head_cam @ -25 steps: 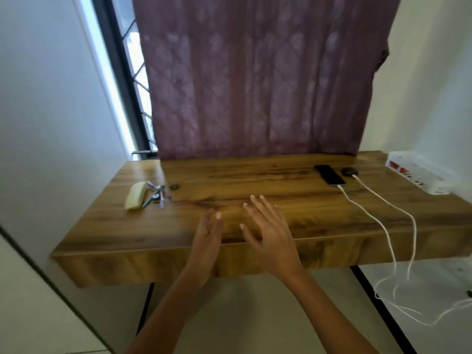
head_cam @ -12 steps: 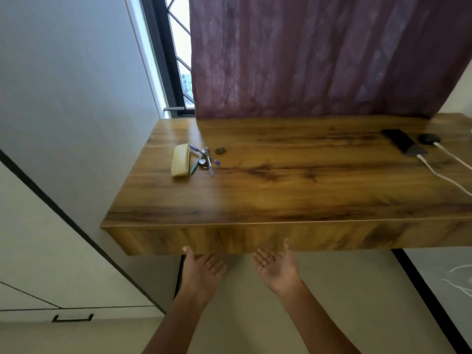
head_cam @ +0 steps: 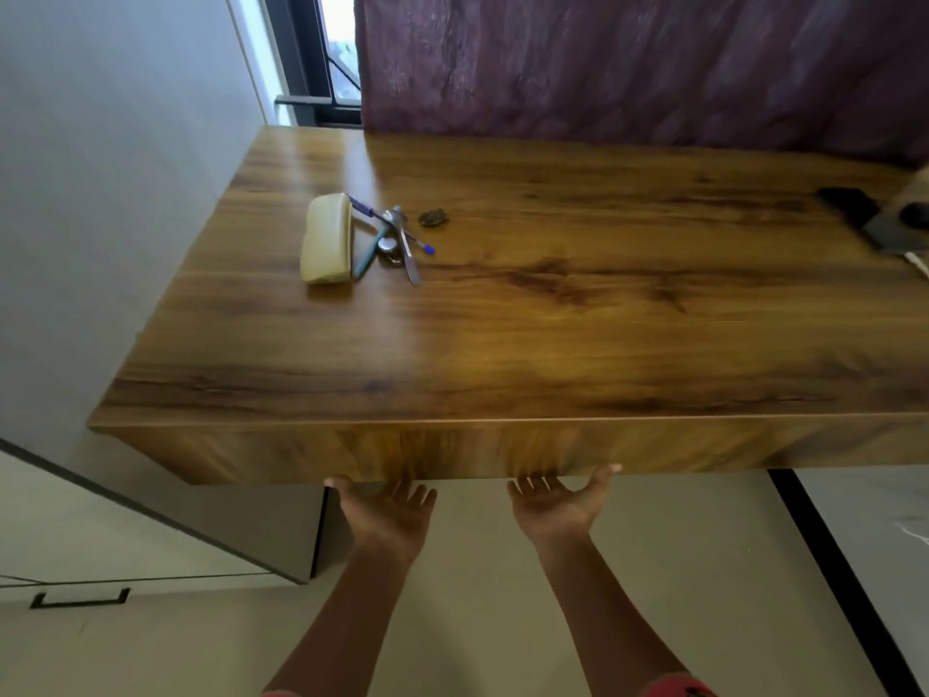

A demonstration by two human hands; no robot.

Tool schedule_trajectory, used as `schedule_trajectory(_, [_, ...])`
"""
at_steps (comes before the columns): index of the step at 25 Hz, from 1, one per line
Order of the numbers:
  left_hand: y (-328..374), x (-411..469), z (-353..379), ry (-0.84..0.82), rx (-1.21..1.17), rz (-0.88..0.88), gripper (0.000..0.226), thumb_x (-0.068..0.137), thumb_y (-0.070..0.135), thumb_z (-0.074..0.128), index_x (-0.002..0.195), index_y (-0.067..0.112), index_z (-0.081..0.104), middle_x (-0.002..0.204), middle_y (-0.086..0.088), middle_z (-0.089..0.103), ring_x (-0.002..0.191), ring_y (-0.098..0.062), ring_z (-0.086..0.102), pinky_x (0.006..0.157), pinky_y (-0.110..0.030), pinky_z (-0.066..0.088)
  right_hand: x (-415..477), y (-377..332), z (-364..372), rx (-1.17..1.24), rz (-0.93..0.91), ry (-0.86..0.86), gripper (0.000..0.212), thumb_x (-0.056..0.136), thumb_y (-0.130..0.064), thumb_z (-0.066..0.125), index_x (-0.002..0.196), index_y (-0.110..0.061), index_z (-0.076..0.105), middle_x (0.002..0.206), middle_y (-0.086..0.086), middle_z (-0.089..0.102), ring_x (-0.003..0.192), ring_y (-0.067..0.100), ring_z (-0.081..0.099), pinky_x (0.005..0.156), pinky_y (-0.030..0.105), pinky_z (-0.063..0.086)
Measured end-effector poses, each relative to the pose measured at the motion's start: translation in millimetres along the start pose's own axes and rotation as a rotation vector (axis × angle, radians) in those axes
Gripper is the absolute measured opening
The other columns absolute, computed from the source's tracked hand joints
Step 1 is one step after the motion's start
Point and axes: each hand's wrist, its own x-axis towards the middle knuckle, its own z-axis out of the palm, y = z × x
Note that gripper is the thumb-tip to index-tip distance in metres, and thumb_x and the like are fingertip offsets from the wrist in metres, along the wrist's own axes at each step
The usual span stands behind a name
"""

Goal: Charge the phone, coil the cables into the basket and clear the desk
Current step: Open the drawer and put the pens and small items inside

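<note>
The wooden desk (head_cam: 553, 344) fills the middle of the view. My left hand (head_cam: 384, 515) and my right hand (head_cam: 558, 505) are both just under its front edge, fingers straight and reaching beneath the underside, holding nothing. The dark phone (head_cam: 864, 216) lies at the far right of the desktop, with a white cable (head_cam: 917, 261) running from it off the frame. A small black object (head_cam: 915, 213) sits beside the phone. No basket is in view.
At the desk's left rear lie a pale yellow case (head_cam: 327, 238), pens and a metal tool (head_cam: 392, 238) and a small dark lump (head_cam: 432, 218). A purple curtain (head_cam: 628, 62) hangs behind. A grey cabinet (head_cam: 75, 520) stands left.
My hands have dropped from the desktop to below its front edge and moved apart. The view has swung left and closer, so the phone and cable now sit at the right border.
</note>
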Motion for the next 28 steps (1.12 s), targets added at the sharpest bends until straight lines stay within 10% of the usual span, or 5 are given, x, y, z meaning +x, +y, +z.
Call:
schedule_trajectory(4, [3.4,24.0,-2.8,-0.055,-0.058,0.068,0.091,0.075,0.081,0.024,0.142,0.019,0.029,0.144,-0.015,0.036,0.128,-0.035,0.039,0.108,-0.05,0.031,14.9,2.6,-0.8,0.032,-0.031,-0.035,0.107,0.059,-0.076,0.06,0.138,-0.01,0.032,0.136,0.015,0.044,0.124,0.033,0.044,0.11,0.048,0.033])
schedule_trajectory(28, [-48.1,-93.6,-143.1,-0.007,0.043,0.062,0.098,0.077,0.079,0.023,0.144,0.008,0.019,0.149,-0.019,0.027,0.136,-0.035,0.03,0.115,-0.047,0.023,-109.6,9.6,-146.5,-0.138,-0.029,-0.061,0.108,0.069,-0.079,0.036,0.146,-0.007,0.011,0.151,0.017,0.024,0.138,0.032,0.028,0.115,0.046,0.022])
